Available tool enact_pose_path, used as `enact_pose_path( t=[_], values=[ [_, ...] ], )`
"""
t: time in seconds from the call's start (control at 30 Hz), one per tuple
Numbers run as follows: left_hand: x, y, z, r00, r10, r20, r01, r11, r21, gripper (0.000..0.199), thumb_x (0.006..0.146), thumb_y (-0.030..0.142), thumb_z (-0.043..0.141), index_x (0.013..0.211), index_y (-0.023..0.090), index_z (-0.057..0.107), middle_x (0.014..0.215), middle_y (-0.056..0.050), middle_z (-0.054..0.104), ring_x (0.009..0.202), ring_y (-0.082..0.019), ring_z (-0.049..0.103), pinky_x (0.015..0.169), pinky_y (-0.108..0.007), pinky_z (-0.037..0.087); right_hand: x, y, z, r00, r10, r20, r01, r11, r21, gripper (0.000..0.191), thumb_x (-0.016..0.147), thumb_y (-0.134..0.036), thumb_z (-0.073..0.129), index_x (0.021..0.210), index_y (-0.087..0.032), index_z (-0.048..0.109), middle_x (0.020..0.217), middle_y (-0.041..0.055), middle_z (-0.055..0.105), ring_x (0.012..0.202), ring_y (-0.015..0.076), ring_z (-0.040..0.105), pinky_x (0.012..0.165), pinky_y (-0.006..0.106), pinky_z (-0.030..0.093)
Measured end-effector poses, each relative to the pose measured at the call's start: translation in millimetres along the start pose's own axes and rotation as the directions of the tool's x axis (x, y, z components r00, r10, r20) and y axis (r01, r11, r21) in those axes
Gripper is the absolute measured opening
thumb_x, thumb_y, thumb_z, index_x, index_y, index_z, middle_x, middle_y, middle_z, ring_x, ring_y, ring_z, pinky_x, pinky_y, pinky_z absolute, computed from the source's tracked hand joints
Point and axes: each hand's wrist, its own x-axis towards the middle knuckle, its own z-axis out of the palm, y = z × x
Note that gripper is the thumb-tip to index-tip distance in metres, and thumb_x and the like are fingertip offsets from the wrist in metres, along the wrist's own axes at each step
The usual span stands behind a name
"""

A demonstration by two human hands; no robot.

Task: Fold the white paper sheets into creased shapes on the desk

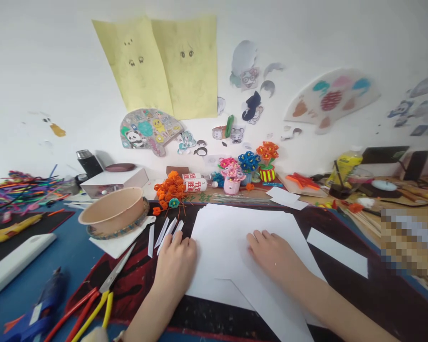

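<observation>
A stack of white paper (228, 228) lies on the dark mat in front of me. My left hand (176, 259) rests at its left edge, fingers bent downward and a little apart, with no object seen in them. Just beyond those fingers lie several narrow folded white strips (160, 232), partly covered by the hand. My right hand (273, 249) lies palm down on the paper, its fingers loosely bent and holding nothing visible. Under the right forearm, a loose white piece of paper (274, 304) slants toward me. Another white paper strip (337, 251) sits to the right.
Open scissors (107, 287) and a blue glue gun (39, 308) lie at the left. A beige round bowl (112, 209) stands behind them. Orange pipe-cleaner flowers (171, 187) and small flower pots (231, 185) line the back. A yellow bottle (344, 166) is at the far right.
</observation>
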Motion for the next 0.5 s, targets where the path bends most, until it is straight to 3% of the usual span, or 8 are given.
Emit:
enact_pose_path(
  t=[0.07, 0.13, 0.23, 0.37, 0.5],
  values=[
    [11.1, -5.6, -3.9, 0.999, -0.046, 0.003, 0.046, 0.996, -0.080, 0.026, 0.085, 0.004, 0.048, 0.075, 0.017, 0.068, 0.074, -0.009, 0.069, 0.085, -0.030, 0.061, 0.074, -0.042, 0.041, 6.7, 6.1, -2.4, 1.000, 0.009, -0.024, -0.007, 0.996, 0.087, 0.007, 0.084, -0.017, 0.064, 0.086, -0.019, 0.058, 0.080, 0.0052, 0.063, 0.071, 0.0232, 0.062, 0.057, 0.032, 0.046],
    [23.5, -11.2, -4.9, 0.998, -0.063, 0.032, 0.069, 0.965, -0.254, 0.016, 0.087, 0.013, 0.053, 0.082, 0.019, 0.067, 0.082, -0.007, 0.070, 0.088, -0.028, 0.059, 0.075, -0.041, 0.040, 9.4, 14.0, -4.4, 0.998, 0.043, -0.034, -0.033, 0.968, 0.249, 0.011, 0.084, -0.023, 0.067, 0.087, -0.020, 0.057, 0.084, 0.0029, 0.064, 0.078, 0.0215, 0.062, 0.062, 0.031, 0.046],
    [38.9, -15.7, -1.7, 0.989, 0.004, 0.146, 0.069, 0.867, -0.494, 0.010, 0.080, 0.028, 0.067, 0.085, 0.020, 0.064, 0.090, -0.004, 0.068, 0.089, -0.024, 0.058, 0.077, -0.035, 0.040, 6.8, 28.2, -2.5, 0.990, 0.138, 0.025, -0.131, 0.847, 0.515, 0.015, 0.083, -0.029, 0.070, 0.084, -0.022, 0.057, 0.083, -0.0009, 0.064, 0.079, 0.0189, 0.060, 0.067, 0.029, 0.046],
    [45.8, -13.7, 3.5, 0.976, 0.040, 0.212, 0.095, 0.803, -0.588, 0.016, 0.070, 0.026, 0.073, 0.076, 0.019, 0.060, 0.083, -0.001, 0.065, 0.082, -0.020, 0.058, 0.071, -0.028, 0.041, -1.5, 45.2, 6.8, 0.985, 0.137, 0.108, -0.174, 0.713, 0.679, 0.017, 0.077, -0.031, 0.073, 0.079, -0.023, 0.058, 0.081, -0.0010, 0.063, 0.080, 0.0187, 0.059, 0.069, 0.028, 0.047],
    [43.2, -11.6, 3.1, 0.969, 0.018, 0.248, 0.156, 0.731, -0.664, 0.010, 0.074, 0.023, 0.067, 0.078, 0.019, 0.058, 0.074, 0.002, 0.062, 0.069, -0.015, 0.056, 0.061, -0.024, 0.041, -7.4, 52.2, 3.9, 0.978, 0.145, 0.147, -0.205, 0.572, 0.794, 0.013, 0.081, -0.026, 0.065, 0.074, -0.022, 0.055, 0.077, -0.0015, 0.063, 0.073, 0.0162, 0.059, 0.066, 0.026, 0.047]
  ],
)
